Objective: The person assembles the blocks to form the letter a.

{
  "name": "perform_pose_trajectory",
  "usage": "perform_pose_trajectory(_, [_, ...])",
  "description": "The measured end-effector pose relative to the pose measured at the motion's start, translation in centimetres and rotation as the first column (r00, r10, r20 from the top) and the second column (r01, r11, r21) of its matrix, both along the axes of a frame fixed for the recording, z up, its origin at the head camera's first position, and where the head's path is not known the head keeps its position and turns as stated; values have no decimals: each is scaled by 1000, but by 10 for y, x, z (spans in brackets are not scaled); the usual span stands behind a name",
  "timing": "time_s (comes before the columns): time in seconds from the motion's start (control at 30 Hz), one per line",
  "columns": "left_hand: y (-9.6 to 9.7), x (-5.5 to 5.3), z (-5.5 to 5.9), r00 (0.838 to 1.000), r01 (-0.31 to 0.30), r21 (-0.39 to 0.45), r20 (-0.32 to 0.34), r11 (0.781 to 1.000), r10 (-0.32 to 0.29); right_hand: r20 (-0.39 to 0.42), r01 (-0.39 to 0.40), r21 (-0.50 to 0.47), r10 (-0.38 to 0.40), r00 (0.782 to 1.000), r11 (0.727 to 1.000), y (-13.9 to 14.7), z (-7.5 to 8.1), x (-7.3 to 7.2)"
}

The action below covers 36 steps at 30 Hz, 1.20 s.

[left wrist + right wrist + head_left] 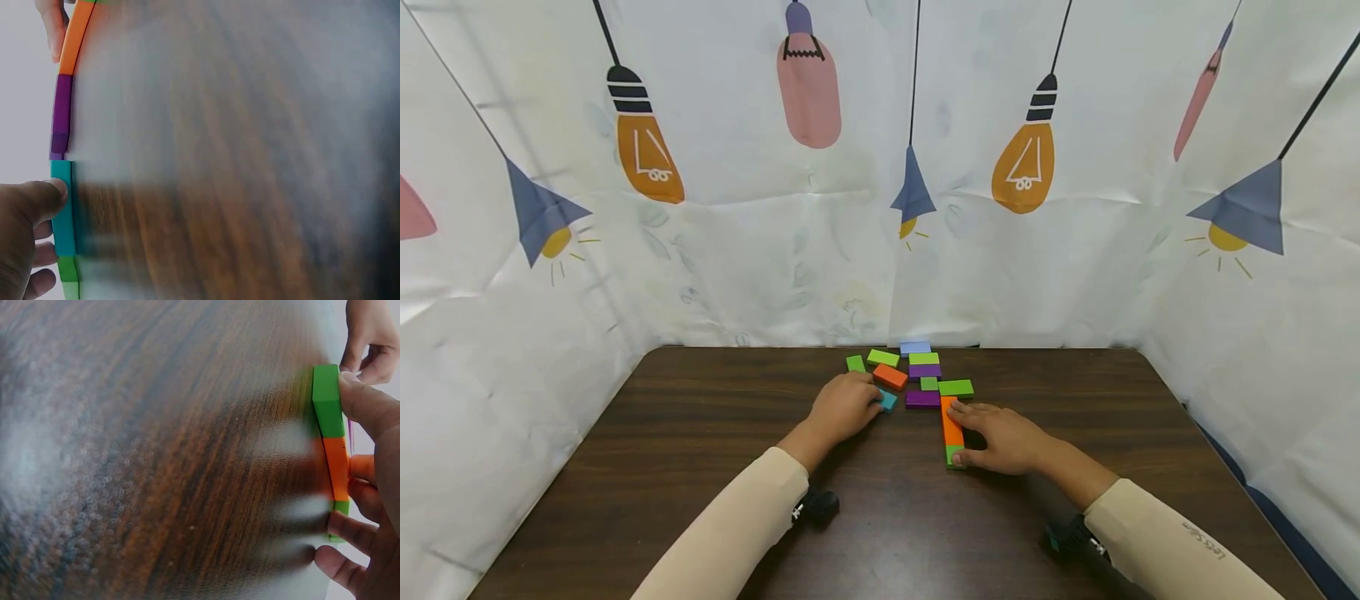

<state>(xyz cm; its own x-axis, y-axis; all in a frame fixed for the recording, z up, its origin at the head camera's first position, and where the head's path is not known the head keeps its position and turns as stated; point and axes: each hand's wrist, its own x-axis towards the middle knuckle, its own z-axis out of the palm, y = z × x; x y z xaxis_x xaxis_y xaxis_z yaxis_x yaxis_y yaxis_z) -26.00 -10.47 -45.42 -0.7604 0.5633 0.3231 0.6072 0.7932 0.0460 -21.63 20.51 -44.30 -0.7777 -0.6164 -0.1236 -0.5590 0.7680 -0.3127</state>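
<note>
My left hand (844, 406) pinches a teal block (887, 401), its thumb on the near face in the left wrist view and its other fingers behind. My right hand (1007, 442) lies beside a column made of an orange block (951, 423) and a green block (954, 457). In the right wrist view, the thumb presses at the top of the green block (327, 403) while spread fingers touch along the orange one (336, 467). A purple block (922, 400) and a wider green block (956, 388) adjoin the column's far end.
Behind the hands lie an orange-red block (890, 377), a lime block (883, 358), a green block (855, 364), another purple block (924, 371) and a light blue block (915, 348). The dark wooden table (715, 433) meets a patterned white curtain (737, 250) at its far edge.
</note>
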Motion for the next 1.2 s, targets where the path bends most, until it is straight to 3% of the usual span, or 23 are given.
perform_pose_trajectory(0.2, [7,2,0,999,-35,-24,-20,999,35,-10,-10,-3,10,1000,1000,1,-4,0])
perform_pose_trajectory(0.47, [14,1,-2,998,-47,10,-37,999,48,-17,-14,-9,14,1000,1000,2,-3,1])
perform_pose_trajectory(1.2, [26,-1,1,995,-98,13,38,995,97,-20,-20,-14,19,1000,1000,3,-4,1])
